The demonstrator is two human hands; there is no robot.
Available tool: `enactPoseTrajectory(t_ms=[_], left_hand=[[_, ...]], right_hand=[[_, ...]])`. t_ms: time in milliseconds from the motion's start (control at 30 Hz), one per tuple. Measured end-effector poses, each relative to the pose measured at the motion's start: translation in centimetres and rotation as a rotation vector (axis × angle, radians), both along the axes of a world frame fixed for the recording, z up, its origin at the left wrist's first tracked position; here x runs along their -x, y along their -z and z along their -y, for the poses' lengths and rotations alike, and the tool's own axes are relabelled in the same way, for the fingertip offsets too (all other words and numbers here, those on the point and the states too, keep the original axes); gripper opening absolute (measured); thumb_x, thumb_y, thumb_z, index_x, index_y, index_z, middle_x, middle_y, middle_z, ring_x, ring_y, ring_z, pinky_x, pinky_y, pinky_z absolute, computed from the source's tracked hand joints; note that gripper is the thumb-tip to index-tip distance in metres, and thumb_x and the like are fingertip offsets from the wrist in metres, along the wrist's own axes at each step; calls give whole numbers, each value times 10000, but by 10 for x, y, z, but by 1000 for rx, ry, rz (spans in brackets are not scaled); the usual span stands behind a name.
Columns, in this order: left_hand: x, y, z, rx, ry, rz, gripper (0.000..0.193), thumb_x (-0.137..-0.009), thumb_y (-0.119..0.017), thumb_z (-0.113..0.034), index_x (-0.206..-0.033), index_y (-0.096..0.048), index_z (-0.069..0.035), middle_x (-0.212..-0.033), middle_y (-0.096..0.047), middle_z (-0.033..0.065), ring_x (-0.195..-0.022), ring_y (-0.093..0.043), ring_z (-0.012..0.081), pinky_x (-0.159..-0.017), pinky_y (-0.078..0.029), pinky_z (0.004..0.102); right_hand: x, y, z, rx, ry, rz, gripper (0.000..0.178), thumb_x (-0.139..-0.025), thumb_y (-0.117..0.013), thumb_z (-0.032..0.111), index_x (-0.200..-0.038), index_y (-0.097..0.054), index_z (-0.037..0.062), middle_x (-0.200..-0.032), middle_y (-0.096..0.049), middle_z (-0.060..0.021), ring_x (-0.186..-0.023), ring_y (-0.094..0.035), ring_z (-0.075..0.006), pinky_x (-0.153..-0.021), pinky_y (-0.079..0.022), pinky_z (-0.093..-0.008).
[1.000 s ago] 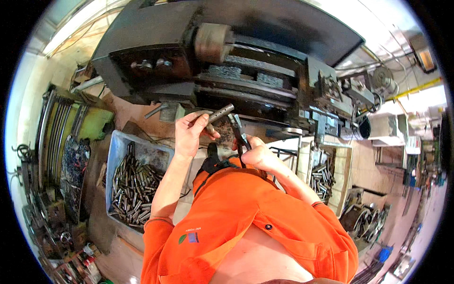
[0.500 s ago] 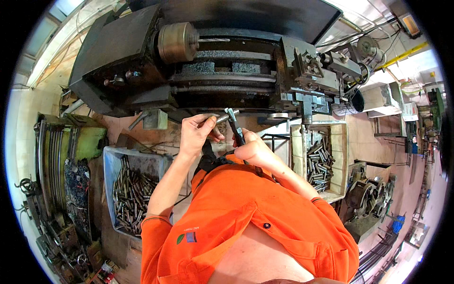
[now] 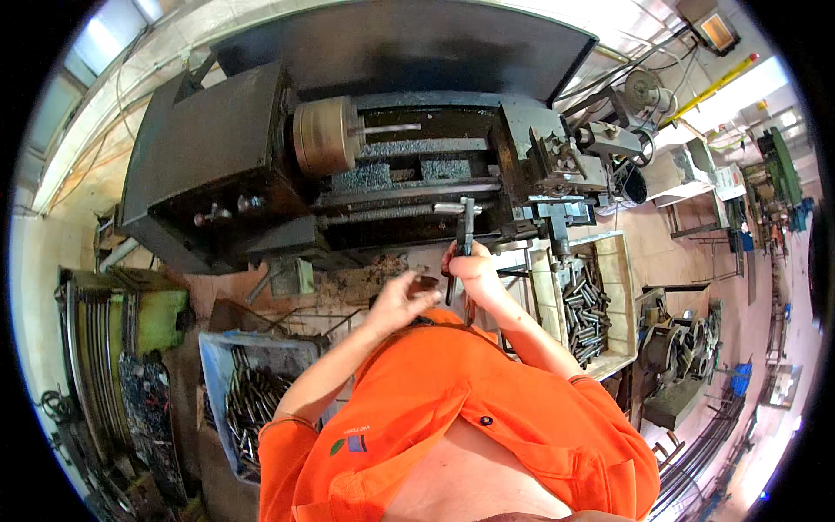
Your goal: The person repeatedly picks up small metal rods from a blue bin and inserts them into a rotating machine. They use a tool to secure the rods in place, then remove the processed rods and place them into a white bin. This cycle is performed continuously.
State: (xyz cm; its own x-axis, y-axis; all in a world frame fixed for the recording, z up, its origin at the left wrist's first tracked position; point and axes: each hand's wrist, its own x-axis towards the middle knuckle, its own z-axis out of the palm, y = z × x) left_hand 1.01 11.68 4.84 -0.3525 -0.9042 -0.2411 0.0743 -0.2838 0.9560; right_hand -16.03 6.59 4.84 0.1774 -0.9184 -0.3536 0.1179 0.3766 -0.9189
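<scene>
A pair of dark-handled pliers (image 3: 465, 233) stands upright in my right hand (image 3: 472, 266), whose fingers are wrapped round the handles. The jaws grip a short, shiny metal rod (image 3: 446, 209), which lies crosswise in front of the lathe bed. To the left and lower, my left hand (image 3: 405, 300) is apart from the pliers, slightly blurred, with its fingers loosely curled and spaced. A dark patch shows by its fingertips; I cannot make out what it is. Beyond my hands, the lathe chuck (image 3: 325, 137) looks motion-blurred, with a slim drill bit (image 3: 391, 130) sticking out of it.
The lathe's carriage and tool post (image 3: 557, 155) stand to the right of the chuck. Metal chips lie on the bed. A bluish bin (image 3: 211, 383) with many metal rods is at lower left, a cream crate (image 3: 619, 287) with similar pieces at right. Green machinery (image 3: 156, 317) stands far left.
My left hand has let go of the rod and dropped lower. My right hand has moved right, carrying the rod in the pliers' jaws. The view has tilted up, showing more of the lathe's back.
</scene>
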Motion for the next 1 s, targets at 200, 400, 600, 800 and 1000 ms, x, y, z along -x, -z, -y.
enactPoseTrajectory(t_ms=[200,400,600,800,1000], left_hand=[[13,12,29,108,171,-114,519,-722,-696,-259,-1090,-469,27,-1028,-551,116,-929,-534,196,-832,-405,290],[24,25,70,-84,239,-84,490,-615,-715,-87,-1022,-455,-4,-938,-517,20,-895,-493,98,-809,-406,244],[33,26,99,-107,141,-383,488,-580,-729,-121,-946,-445,33,-895,-512,64,-769,-517,123,-676,-439,261],[44,17,112,-110,107,-345,540,-588,-720,-140,-1001,-439,67,-916,-513,59,-852,-516,132,-736,-431,261],[44,8,115,-104,75,-379,527,-619,-737,-231,-997,-473,26,-895,-544,40,-821,-527,118,-725,-430,250]], right_hand=[[-34,-20,39,2,219,-41,83,-657,-482,42,-740,-490,44,-630,-481,-23,-564,-440,-130,-545,-367,-259],[-42,-8,66,72,275,-149,113,-671,-509,57,-782,-491,58,-627,-456,5,-556,-422,-104,-509,-349,-247],[-38,-29,85,55,222,-60,360,-672,-502,45,-1030,-510,20,-693,-466,13,-592,-421,-88,-534,-346,-212],[-26,-23,105,108,126,-104,322,-664,-493,43,-982,-511,1,-695,-450,19,-616,-413,-76,-557,-337,-209],[-25,-31,118,77,9,-244,343,-643,-535,98,-966,-466,6,-675,-464,-40,-585,-448,-127,-515,-388,-276]])
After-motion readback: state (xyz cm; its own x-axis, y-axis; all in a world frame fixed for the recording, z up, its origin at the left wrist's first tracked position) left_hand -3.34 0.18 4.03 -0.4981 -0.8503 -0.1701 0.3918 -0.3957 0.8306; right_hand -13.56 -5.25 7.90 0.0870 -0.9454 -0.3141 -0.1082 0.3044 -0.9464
